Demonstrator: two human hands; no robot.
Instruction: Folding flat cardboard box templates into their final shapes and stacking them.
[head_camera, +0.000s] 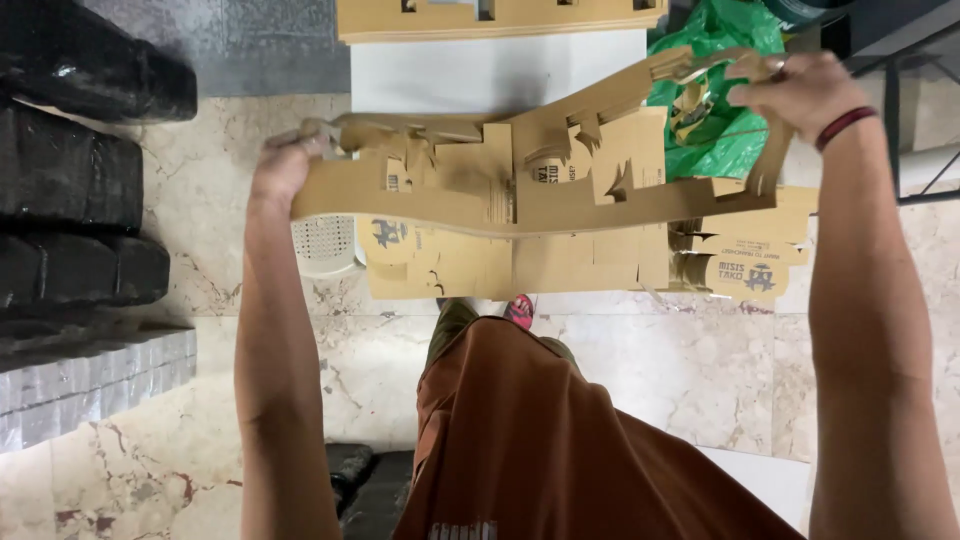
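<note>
The die-cut cardboard sheet (520, 195) sags between my left hand (285, 165) and right hand (795, 90), fingers clamped on its ends.

The person wears a rust-orange shirt (540, 440) with a strip of pale print near its lower hem, and olive-green trousers (450, 325). Both forearms are bare and sleeveless. A dark red band (845, 127) circles the right wrist, and a ring (775, 68) sits on one finger of the right hand (800, 90).
</note>
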